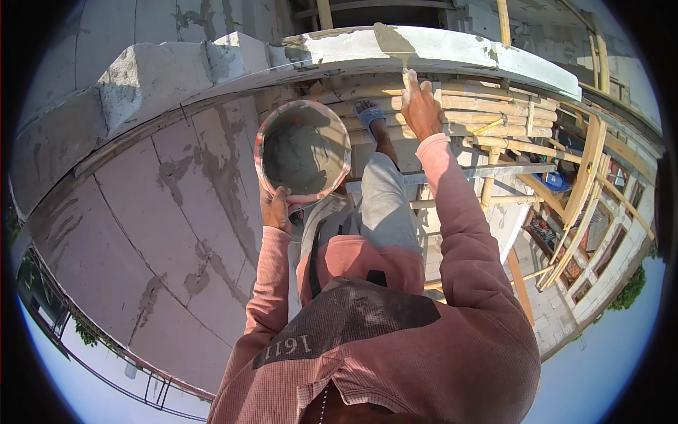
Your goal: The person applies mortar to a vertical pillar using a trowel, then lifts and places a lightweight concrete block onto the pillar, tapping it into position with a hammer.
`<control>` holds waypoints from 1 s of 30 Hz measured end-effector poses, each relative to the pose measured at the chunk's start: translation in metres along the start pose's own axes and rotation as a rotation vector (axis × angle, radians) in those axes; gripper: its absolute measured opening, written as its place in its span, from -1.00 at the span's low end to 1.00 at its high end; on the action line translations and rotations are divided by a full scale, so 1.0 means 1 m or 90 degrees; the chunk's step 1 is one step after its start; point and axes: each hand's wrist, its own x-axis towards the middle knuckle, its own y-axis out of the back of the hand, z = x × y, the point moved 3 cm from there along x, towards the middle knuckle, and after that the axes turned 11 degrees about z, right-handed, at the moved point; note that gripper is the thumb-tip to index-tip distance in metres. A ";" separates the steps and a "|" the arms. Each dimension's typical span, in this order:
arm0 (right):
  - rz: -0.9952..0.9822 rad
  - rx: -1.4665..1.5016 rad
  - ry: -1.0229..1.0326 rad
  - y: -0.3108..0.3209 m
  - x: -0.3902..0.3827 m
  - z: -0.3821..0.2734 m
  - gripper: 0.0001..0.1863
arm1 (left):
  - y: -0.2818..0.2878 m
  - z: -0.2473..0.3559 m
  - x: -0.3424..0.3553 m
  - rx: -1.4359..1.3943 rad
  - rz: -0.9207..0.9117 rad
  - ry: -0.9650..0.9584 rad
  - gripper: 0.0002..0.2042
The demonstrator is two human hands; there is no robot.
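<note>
My left hand [276,210] is closed on the near rim of a round, reddish bucket [344,152]. Wet grey mortar [304,155] lies inside it, and its open top faces up. Further out, my right hand [423,112] grips the handle of a trowel [394,42]. The trowel's blade is coated with grey mortar and lies against the top of a white block wall [459,51]. Whether the blade touches the block or hovers just over it, I cannot tell.
Bamboo poles [508,109] form a scaffold under my sandalled foot [369,113]. A long metal bar [487,171] crosses beside my leg. Left of me stands a large panel wall [162,233] with mortar smears. A blue object [553,181] lies lower at the right, near wooden planks [586,173].
</note>
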 end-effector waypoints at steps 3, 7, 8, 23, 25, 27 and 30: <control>-0.041 -0.105 -0.045 0.002 0.016 0.019 -0.42 | 0.022 -0.021 0.010 -0.001 -0.030 -0.013 -0.53; 0.004 -0.172 -0.057 0.003 0.043 0.070 -0.45 | 0.030 -0.028 0.006 -0.008 -0.037 -0.019 -0.50; 0.004 -0.171 -0.058 0.003 0.051 0.081 -0.45 | 0.031 -0.029 0.006 -0.007 -0.036 -0.019 -0.50; -0.156 0.611 -0.359 0.044 -0.114 0.096 -0.44 | 0.007 -0.013 0.001 0.042 -0.054 -0.039 -0.39; -0.328 0.726 -0.456 0.065 -0.156 0.061 -0.41 | -0.014 0.005 -0.013 0.024 -0.057 -0.066 -0.39; -0.486 0.771 -0.414 0.055 -0.178 0.034 -0.40 | -0.024 0.023 -0.026 0.008 -0.060 -0.096 -0.37; -0.524 0.586 -0.263 0.037 -0.170 -0.010 -0.36 | -0.020 0.024 -0.022 0.054 -0.123 -0.165 -0.30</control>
